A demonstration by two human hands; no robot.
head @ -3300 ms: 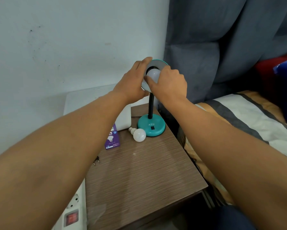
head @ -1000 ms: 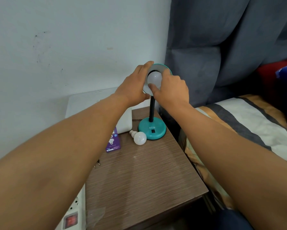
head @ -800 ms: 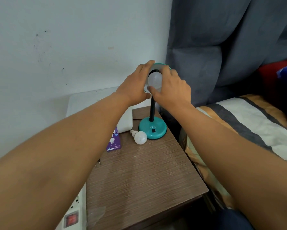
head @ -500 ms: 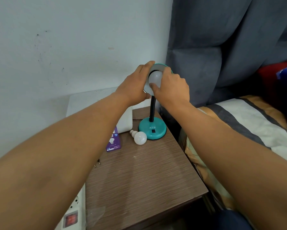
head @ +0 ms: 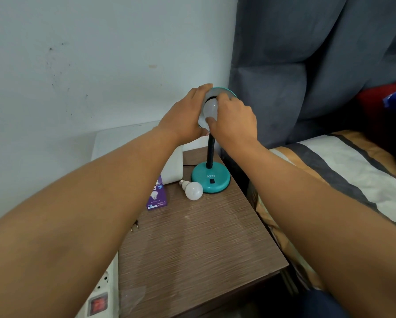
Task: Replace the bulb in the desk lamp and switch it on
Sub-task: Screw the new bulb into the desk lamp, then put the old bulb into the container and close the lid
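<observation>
Your left hand (head: 183, 118) cups the teal lamp shade (head: 224, 91) | your right hand (head: 233, 121) pinches the seated white bulb (head: 210, 109) | spare bulb (head: 193, 190) lies on the bench (head: 197, 244) touching the lamp base (head: 210, 177)

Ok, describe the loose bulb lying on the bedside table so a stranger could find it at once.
Start at the brown wood-grain bedside table and go to the teal round base of the desk lamp near its back edge. The loose white globe bulb lies on its side against that base, left of it. Unlike the white bulb in the lampshade, no hand touches it.
</observation>
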